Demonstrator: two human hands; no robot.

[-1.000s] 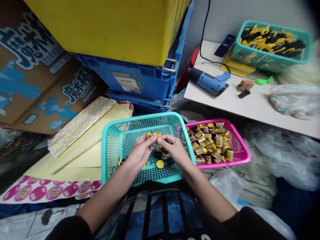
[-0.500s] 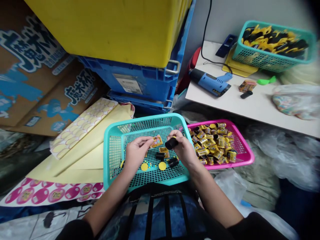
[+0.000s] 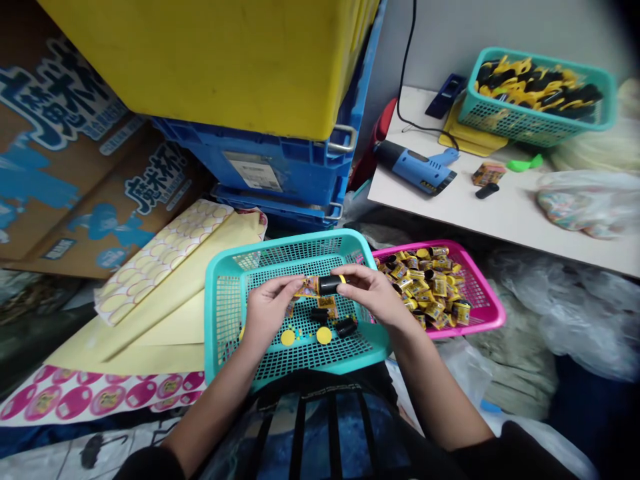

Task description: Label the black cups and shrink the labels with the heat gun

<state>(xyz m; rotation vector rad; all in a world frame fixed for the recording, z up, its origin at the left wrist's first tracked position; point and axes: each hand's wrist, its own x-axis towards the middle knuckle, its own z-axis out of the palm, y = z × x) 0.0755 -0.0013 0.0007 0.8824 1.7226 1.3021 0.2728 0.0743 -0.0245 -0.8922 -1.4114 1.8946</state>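
Observation:
My left hand point(image 3: 266, 309) pinches a small orange and yellow printed label point(image 3: 306, 287) over the teal basket point(image 3: 223, 313) on my lap. My right hand point(image 3: 374, 293) grips a small black cylinder point(image 3: 330, 285) with a yellow end, held sideways. The label's edge meets the cylinder between my hands. On the basket's mesh below lie two more black cylinders point(image 3: 346, 327), two yellow discs point(image 3: 324, 335) and a spare label.
A pink basket point(image 3: 483, 303) full of labelled cylinders sits right of the teal one. Sticker sheets point(image 3: 150, 260) lie at left, stacked blue and yellow crates point(image 3: 280, 160) behind. A white table holds a blue heat gun point(image 3: 417, 169) and another teal basket point(image 3: 535, 123).
My hands were apart half a second ago, label in the left and cylinder in the right. They have come together, and the label now touches the cylinder.

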